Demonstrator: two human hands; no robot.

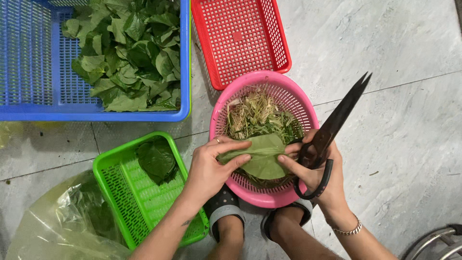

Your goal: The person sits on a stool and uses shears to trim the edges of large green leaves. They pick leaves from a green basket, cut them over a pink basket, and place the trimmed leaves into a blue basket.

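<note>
My left hand [211, 163] pinches the left side of a broad green leaf [262, 156] held over the round pink basket [308, 108]. My right hand [315, 166] touches the leaf's right edge with its fingertips while gripping black scissors [332, 127], blades closed and pointing up to the right. The pink basket holds cut stems and leaf scraps [257, 115].
A blue crate [29, 62] with a heap of green leaves [130, 53] stands at top left. An empty red basket [240, 38] sits behind the pink one. A green basket [130, 197] with a few leaves [156, 159] lies at left, beside a clear plastic bag [62, 221]. My sandalled feet [226, 216] are below.
</note>
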